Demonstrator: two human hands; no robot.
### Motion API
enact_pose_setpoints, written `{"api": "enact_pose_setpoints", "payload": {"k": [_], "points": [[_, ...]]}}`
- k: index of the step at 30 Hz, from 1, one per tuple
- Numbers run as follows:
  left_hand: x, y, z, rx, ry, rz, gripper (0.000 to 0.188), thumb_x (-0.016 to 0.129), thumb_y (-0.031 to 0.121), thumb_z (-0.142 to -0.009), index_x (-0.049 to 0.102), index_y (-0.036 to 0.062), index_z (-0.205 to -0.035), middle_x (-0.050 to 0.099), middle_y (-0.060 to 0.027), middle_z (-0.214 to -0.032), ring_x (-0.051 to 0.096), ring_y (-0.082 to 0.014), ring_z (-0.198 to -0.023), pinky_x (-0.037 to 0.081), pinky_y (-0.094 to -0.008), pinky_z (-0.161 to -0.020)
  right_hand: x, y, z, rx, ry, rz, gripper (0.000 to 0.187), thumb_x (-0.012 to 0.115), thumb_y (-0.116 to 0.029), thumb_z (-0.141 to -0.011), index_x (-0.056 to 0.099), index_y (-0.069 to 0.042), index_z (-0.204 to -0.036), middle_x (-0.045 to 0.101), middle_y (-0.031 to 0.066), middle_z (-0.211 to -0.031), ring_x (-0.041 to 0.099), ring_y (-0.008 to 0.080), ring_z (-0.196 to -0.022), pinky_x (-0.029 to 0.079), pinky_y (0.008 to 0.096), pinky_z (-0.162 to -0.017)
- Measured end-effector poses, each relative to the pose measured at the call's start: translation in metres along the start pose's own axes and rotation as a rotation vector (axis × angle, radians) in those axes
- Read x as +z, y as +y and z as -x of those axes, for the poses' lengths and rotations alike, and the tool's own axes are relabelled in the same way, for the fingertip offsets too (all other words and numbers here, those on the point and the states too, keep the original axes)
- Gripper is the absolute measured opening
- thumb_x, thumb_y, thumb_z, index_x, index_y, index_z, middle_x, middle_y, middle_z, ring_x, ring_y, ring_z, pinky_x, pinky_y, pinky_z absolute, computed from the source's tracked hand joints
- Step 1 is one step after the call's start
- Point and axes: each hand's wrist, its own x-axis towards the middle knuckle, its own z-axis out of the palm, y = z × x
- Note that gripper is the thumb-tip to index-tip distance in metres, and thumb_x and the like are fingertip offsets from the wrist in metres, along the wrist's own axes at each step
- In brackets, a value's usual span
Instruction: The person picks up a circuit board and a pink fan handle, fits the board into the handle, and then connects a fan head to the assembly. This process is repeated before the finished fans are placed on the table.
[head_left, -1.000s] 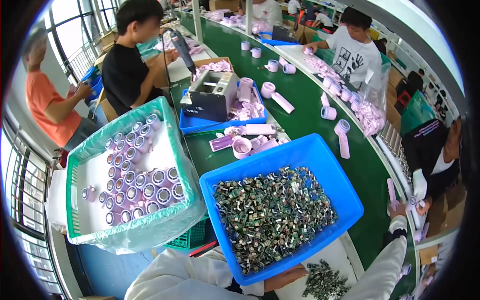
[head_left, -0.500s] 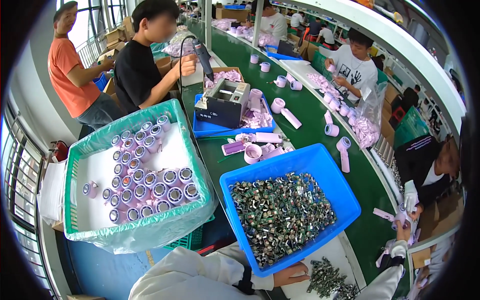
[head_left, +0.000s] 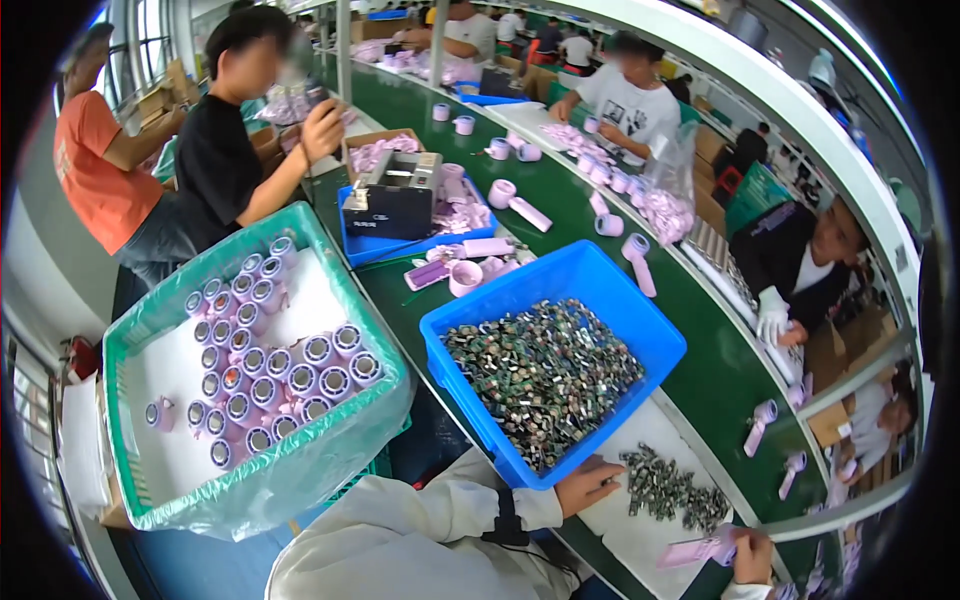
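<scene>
My left hand (head_left: 588,486) rests on the white board beside the near corner of a blue bin (head_left: 655,340). Its fingers are loosely stretched toward a pile of small green circuit boards (head_left: 675,492), and nothing shows in them. Many more circuit boards (head_left: 540,380) fill the bin. At the lower right, my right hand (head_left: 752,556) grips a pink handheld fan body (head_left: 692,551) by its round end. The flat handle of that piece points left, over the white board just below the loose boards.
A green crate (head_left: 125,440) lined with plastic, holding pink cylindrical motor pieces, stands at left. Beyond the bin sits a black machine (head_left: 395,195) in a blue tray. Pink fan parts (head_left: 640,262) lie along the green belt (head_left: 575,225). Co-workers sit or stand around the line.
My right hand has come back from the belt's far right side toward me, bringing the fan body over the white board. My left hand stays by the bin. The view has shifted.
</scene>
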Motion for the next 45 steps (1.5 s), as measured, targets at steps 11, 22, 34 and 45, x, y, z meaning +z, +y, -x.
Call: {"api": "enact_pose_setpoints", "payload": {"k": [11, 22, 34, 45], "points": [[-0.024, 0.014, 0.021, 0.248, -0.033, -0.536, 0.037, 0.066, 0.001, -0.084, 0.064, 0.0028, -0.121, 0.064, -0.0108, -0.099, 0.063, -0.0297, -0.094, 0.051, -0.0384, -0.085, 0.090, -0.040, 0.093, 0.457, 0.109, 0.489, 0.064, 0.057, -0.059, -0.090, 0.072, 0.002, -0.080, 0.065, 0.0249, -0.068, 0.068, 0.0405, -0.064, 0.051, 0.0507, -0.063], [-0.035, 0.069, -0.002, 0.052, -0.452, -0.223, 0.031, 0.064, -0.002, -0.089, 0.068, 0.0089, -0.118, 0.063, -0.0117, -0.097, 0.063, -0.0268, -0.084, 0.052, -0.0347, -0.073, 0.037, -0.147, 0.124, 0.418, 0.242, 0.352, 0.040, 0.069, -0.044, -0.088, 0.069, -0.004, -0.094, 0.063, 0.0189, -0.062, 0.065, 0.0392, -0.061, 0.051, 0.0495, -0.060], [0.015, 0.080, -0.007, 0.042, -0.673, 0.190, 0.021, 0.065, 0.001, -0.091, 0.066, 0.0006, -0.112, 0.067, -0.0135, -0.096, 0.066, -0.0227, -0.084, 0.052, -0.0299, -0.078, 0.107, -0.135, 0.119, 0.150, 0.138, -0.039, 0.038, 0.070, -0.023, -0.088, 0.062, -0.009, -0.122, 0.063, 0.0131, -0.064, 0.066, 0.0311, -0.060, 0.052, 0.0398, -0.059], [0.035, 0.076, 0.000, -0.191, -0.610, 0.286, 0.032, 0.073, 0.004, -0.088, 0.064, 0.0028, -0.118, 0.069, -0.0118, -0.092, 0.067, -0.0175, -0.083, 0.052, -0.0283, -0.078, 0.119, -0.125, 0.113, 0.255, 0.192, -0.066, 0.029, 0.069, -0.022, -0.089, 0.068, -0.008, -0.115, 0.066, 0.0131, -0.066, 0.067, 0.0294, -0.060, 0.052, 0.0372, -0.059]]}}
